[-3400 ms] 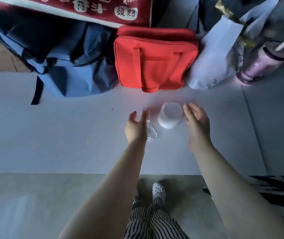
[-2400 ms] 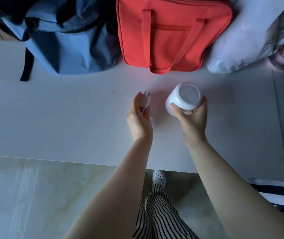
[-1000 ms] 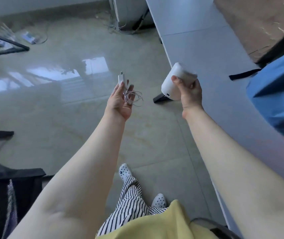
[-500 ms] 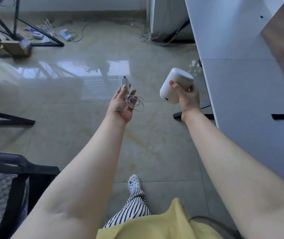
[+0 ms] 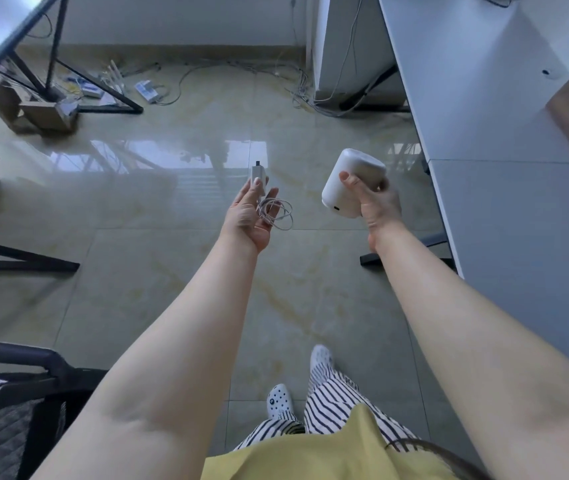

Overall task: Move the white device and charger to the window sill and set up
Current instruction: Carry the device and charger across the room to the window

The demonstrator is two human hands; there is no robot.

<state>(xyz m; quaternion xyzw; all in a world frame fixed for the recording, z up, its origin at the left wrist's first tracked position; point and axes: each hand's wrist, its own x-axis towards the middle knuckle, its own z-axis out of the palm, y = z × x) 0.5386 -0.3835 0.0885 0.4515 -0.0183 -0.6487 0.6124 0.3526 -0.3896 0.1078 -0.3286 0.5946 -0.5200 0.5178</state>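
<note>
My right hand (image 5: 378, 206) grips the white device (image 5: 349, 183), a rounded cylinder tilted with its base toward me and a small port low on its side. My left hand (image 5: 250, 216) lies palm up and holds the white charger (image 5: 258, 175) between thumb and fingers, plug end pointing away. The charger's thin coiled cable (image 5: 278, 214) hangs in loops off my fingers. Both hands are held out over the glossy tiled floor, away from any surface. No window sill is in view.
A long white table (image 5: 484, 109) runs along the right. Loose cables and a power strip (image 5: 146, 90) litter the floor by the far wall. A black-legged desk (image 5: 54, 64) and cardboard box (image 5: 34, 112) stand at left. A black mesh chair (image 5: 9, 403) sits at lower left.
I picked the device and charger up from the white table, then turned left away from it. Over the last second the view swung further toward the far wall, both hands still holding their loads.
</note>
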